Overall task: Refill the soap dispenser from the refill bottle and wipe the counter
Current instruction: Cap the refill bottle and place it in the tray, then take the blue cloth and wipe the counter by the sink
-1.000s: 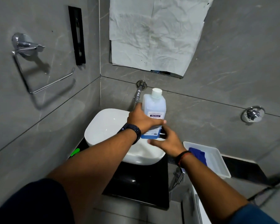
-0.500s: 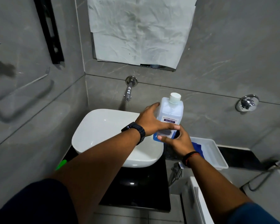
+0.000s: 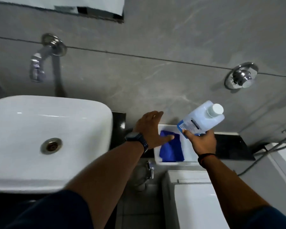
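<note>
1. Right hand (image 3: 202, 143): the grip is clamped round the lower end of the translucent plastic refill bottle with blue label and white screw cap (image 3: 203, 118). The bottle is held in the air over the far right corner of the white rectangular plastic tray (image 3: 172, 163), leaning, with its cap toward 1 o'clock.
2. Left hand (image 3: 151, 129): the grip is apart, fingers spread and holding nothing, above the tray's left rim. The thumb lies across the crumpled blue cloth (image 3: 171, 152); whether it touches the cloth cannot be told.
3. Risk: the bottle is gripped at one end only while it leans. A slipping finger would probably drop it into the tray or onto the black polished surface (image 3: 229, 146) at 3 o'clock of the tray.
4. Risk: the cap is on. Loosened at this lean, it would likely let liquid run onto the cloth below.
5. Risk: the tray appears to sit at the surface's near edge, so a push from the left hand could tip it off.
6. Hidden or unclear:
   - No soap dispenser is in view.
   - The bottle's fill level and label text are unreadable, and the right hand covers its base.
   - The left hand is blurred.
   - The white ceramic basin (image 3: 40, 138), at 9 o'clock, is cut by the frame edge.
</note>
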The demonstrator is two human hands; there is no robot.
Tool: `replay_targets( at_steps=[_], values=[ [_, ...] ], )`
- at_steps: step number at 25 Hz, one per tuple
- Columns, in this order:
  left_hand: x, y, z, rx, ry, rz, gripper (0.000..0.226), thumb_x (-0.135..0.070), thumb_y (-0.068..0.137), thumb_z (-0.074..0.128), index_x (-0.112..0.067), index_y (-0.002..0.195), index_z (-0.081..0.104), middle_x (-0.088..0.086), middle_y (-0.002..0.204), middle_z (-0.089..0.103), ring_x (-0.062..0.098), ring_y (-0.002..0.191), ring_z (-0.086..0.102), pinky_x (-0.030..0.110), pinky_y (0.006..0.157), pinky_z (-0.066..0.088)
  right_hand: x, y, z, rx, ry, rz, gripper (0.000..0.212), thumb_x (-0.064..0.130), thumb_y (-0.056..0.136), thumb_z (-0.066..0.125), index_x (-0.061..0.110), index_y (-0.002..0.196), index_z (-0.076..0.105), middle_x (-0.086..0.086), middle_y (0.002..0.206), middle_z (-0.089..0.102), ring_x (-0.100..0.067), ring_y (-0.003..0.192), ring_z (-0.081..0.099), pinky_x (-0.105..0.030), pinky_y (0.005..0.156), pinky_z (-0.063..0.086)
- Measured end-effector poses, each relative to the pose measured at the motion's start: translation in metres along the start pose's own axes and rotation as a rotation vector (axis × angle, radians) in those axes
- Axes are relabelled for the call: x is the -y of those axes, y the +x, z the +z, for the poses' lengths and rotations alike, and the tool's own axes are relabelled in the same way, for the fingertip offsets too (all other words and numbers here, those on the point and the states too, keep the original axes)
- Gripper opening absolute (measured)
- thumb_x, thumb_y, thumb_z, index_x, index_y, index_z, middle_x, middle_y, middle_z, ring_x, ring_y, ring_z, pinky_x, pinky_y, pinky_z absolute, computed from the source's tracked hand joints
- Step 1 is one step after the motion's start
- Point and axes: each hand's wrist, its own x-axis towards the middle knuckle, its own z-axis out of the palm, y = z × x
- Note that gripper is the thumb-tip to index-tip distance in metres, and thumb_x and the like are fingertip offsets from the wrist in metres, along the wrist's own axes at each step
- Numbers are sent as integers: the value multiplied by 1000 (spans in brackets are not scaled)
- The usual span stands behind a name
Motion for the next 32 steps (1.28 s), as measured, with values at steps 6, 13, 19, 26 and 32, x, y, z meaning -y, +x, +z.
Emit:
replay_targets(
  at_steps=[6, 13, 19, 26, 32],
  values=[
    [44, 49, 132, 193, 134, -27, 101, -74, 67, 58, -18, 144, 24, 6, 151, 28, 23, 136, 27, 38, 110, 25, -128, 95, -8, 89, -142, 127, 65, 20, 54, 91, 23, 110, 56, 3, 100, 66, -14, 86, 63, -18, 67, 45],
    [91, 76, 192, 319, 341, -44, 109, -83, 67, 43, -18, 147, 8, 7, 157, 4, 25, 143, 5, 41, 114, 7, -204, 167, 24, 219, -292, 196, 76, 13, 56, 89, 18, 123, 54, -7, 113, 64, -26, 103, 58, -36, 87, 49],
    [121, 80, 213, 384, 420, 5, 105, -79, 76, 36, -8, 147, 5, 11, 157, 6, 25, 143, 7, 34, 114, 4, -239, 211, 40, 268, -560, 244, 60, 10, 62, 84, 8, 117, 59, -18, 110, 65, -35, 100, 61, -47, 89, 51],
    [121, 75, 214, 389, 389, -10, 103, -77, 78, 38, -9, 147, 3, 10, 157, -3, 24, 143, 2, 37, 116, 8, -223, 188, 50, -77, -562, 347, 42, 13, 75, 74, 3, 111, 56, -27, 114, 63, -46, 105, 58, -51, 91, 49],
    [116, 77, 213, 363, 334, -77, 86, -58, 89, 39, -9, 147, -2, 10, 157, -5, 25, 143, 6, 35, 115, 8, -197, 100, 96, 51, -509, -30, 59, 41, 75, 69, 19, 123, 44, -13, 122, 53, -32, 111, 51, -40, 89, 45]
  ],
)
